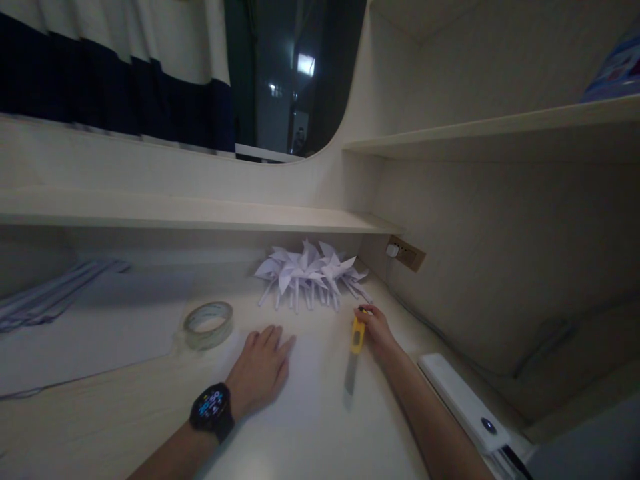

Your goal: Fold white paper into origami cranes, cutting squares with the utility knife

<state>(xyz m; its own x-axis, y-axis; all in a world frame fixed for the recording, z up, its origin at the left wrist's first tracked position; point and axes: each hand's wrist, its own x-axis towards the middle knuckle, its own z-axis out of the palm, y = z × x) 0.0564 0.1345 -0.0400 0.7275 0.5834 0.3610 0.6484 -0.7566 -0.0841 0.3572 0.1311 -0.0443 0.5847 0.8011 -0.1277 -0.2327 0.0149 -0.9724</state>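
My left hand (263, 367), with a black smartwatch (213, 411) on the wrist, lies flat with fingers stretched over a white sheet of paper (305, 390) on the desk. To the right of the sheet, my right hand (376, 328) grips a yellow utility knife (357, 335), whose blade points back toward me. Beyond both hands sits a cluster of several white paper pinwheels (307, 270) on rolled paper sticks. A roll of clear tape (209, 325) rests on the desk, left of my left hand.
A stack of white paper (115, 320) lies at the left, with folded strips (55, 297) on it. On the right are a long white device (463, 403), a grey cable (435, 329) and a wall socket (407, 253). A shelf (200, 215) overhangs the back of the desk.
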